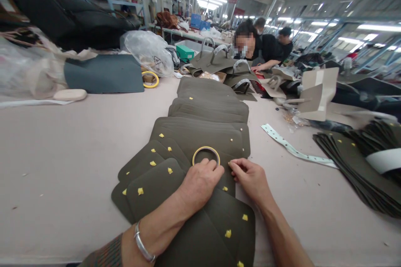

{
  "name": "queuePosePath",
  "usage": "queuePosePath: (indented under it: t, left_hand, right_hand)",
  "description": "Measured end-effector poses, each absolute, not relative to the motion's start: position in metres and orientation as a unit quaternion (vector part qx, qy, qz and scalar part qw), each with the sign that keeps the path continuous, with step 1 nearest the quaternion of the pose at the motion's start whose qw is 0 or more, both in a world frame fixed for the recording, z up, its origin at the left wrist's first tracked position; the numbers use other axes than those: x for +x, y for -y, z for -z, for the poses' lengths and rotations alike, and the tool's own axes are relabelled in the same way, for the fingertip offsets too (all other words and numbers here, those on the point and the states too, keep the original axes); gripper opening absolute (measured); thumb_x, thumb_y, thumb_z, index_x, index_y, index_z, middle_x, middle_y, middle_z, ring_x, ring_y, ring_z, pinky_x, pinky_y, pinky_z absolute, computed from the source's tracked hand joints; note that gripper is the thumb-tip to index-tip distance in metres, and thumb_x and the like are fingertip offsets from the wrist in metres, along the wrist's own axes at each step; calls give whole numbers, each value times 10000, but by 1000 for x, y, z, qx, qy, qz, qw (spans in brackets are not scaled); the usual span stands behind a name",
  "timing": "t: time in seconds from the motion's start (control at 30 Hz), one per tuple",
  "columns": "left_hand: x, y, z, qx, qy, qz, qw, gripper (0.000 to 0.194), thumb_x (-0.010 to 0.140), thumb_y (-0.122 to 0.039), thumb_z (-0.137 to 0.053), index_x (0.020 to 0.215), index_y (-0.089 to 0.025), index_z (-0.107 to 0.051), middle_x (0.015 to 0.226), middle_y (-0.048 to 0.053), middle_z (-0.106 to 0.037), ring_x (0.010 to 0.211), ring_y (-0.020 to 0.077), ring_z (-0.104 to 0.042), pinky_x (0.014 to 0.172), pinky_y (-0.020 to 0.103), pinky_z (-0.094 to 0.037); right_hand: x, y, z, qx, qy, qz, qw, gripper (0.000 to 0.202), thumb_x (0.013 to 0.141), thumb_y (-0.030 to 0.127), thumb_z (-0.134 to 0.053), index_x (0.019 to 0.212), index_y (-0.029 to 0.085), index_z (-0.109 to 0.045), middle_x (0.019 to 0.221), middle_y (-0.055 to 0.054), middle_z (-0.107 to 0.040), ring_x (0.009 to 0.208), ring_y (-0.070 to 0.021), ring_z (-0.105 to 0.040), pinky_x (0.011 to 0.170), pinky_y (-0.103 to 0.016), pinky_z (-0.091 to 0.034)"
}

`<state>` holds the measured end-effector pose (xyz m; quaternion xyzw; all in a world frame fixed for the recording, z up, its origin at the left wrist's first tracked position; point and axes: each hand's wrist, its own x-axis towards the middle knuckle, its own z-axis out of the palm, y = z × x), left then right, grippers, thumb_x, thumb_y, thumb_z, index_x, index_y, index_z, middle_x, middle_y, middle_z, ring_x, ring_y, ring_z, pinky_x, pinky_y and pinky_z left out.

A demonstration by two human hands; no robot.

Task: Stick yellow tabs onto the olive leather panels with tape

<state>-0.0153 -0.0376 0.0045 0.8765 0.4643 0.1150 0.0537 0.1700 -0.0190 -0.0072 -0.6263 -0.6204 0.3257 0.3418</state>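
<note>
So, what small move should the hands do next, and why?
Perhaps the right hand should press the bit it seems to pinch onto the dark panel beneath: yellow pieces dot other panels, and the left hand holds the tape roll.

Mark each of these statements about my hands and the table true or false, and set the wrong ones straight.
1. The left hand is holding a yellow-edged tape roll. True.
2. A silver bangle is on the right wrist. False: the bangle is on the left wrist.
3. Small yellow pieces sit on several of the olive panels. True.
4. The pale dotted strip lies to the left of those panels. False: the strip lies to their right.
5. A second yellow roll lies by the right end of the blue-grey sheet. True.
</note>
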Motion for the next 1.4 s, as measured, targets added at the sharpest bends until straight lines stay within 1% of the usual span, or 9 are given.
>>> queuePosePath:
  t: [0.2,0.37,0.53,0.63,0.83,0.97,1.2,1.27,1.4]
  left_hand:
    - [-16,40,-1,876,-464,-120,61,72,930,-161,-482,902,-192,-541,904,35,-563,851,205,-528,665,302,-518]
    - [-16,40,1,870,-474,-121,64,87,924,-144,-472,903,-193,-540,895,43,-554,853,218,-521,656,316,-516]
    - [-17,40,0,870,-473,-124,63,111,918,-128,-455,905,-192,-545,875,48,-555,833,219,-527,676,333,-507]
    - [-18,41,-1,870,-476,-122,53,112,913,-125,-451,902,-189,-542,862,45,-560,824,214,-539,709,342,-499]
    - [-20,42,-3,867,-479,-127,52,109,943,-184,-424,911,-194,-527,842,35,-569,760,202,-571,695,342,-494]
    - [-23,41,-7,867,-472,-148,69,121,955,-194,-405,931,-190,-524,853,32,-580,769,180,-588,687,296,-494]
    - [-29,37,-8,866,-424,-241,113,164,970,-187,-385,967,-189,-549,851,22,-610,799,168,-615,719,279,-514]
    - [-30,37,-6,867,-407,-263,120,185,980,-195,-378,1029,-193,-557,848,19,-634,807,164,-634,715,269,-525]
    - [-29,37,-2,871,-365,-305,125,320,983,-212,-403,1301,-190,-440,966,42,-694,867,158,-672,776,275,-555]
  right_hand:
    - [161,15,3,-616,716,-172,279,190,826,291,-527,770,215,-691,755,-33,-736,677,-191,-681,642,-288,-493]
    - [166,19,6,-644,679,-191,297,262,833,343,-566,1046,197,-607,624,10,-689,577,-190,-662,597,-294,-491]
    - [173,27,10,-611,699,-205,310,209,881,366,-525,848,213,-665,768,-40,-730,663,-189,-683,641,-301,-521]
    - [170,28,12,-591,741,-124,295,211,890,314,-507,845,214,-688,842,-54,-740,758,-204,-687,721,-321,-516]
    - [161,20,13,-572,780,-66,246,208,906,232,-467,862,197,-668,801,-54,-690,745,-193,-652,732,-311,-490]
    - [161,19,7,-546,797,-98,238,212,897,197,-457,917,203,-668,832,-53,-684,783,-188,-643,748,-300,-485]
    - [167,31,-10,-567,762,-263,170,227,873,250,-511,746,215,-696,714,-15,-710,657,-179,-644,612,-280,-455]
    - [168,36,-12,-560,754,-278,200,220,872,256,-524,760,212,-709,733,-16,-716,678,-183,-651,632,-283,-469]
    - [165,43,-10,-524,709,-297,366,200,890,274,-533,979,205,-699,933,-44,-725,806,-186,-666,716,-287,-512]
